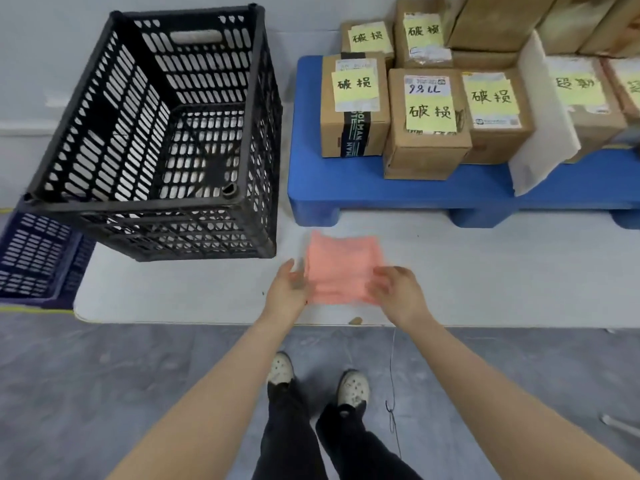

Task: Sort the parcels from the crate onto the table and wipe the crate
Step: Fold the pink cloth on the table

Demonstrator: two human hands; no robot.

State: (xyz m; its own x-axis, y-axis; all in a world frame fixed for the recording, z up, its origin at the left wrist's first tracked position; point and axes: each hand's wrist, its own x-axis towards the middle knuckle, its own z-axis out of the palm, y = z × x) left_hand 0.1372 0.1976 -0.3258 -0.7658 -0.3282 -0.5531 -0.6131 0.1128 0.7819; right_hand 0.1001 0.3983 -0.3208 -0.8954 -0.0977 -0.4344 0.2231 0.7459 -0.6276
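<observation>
We are holding a pink cloth (341, 268) over the table (485, 271), right hand (398, 292) pinching it and left hand (289, 285) flat against its edge, likely readying it to wipe the empty crate (256, 98) nearby.

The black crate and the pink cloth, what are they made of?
The black crate looks like hard moulded plastic, matt, with rows of slots through its walls. The pink cloth seems soft fuzzy fabric, maybe microfibre: it lies in limp folds.
</observation>
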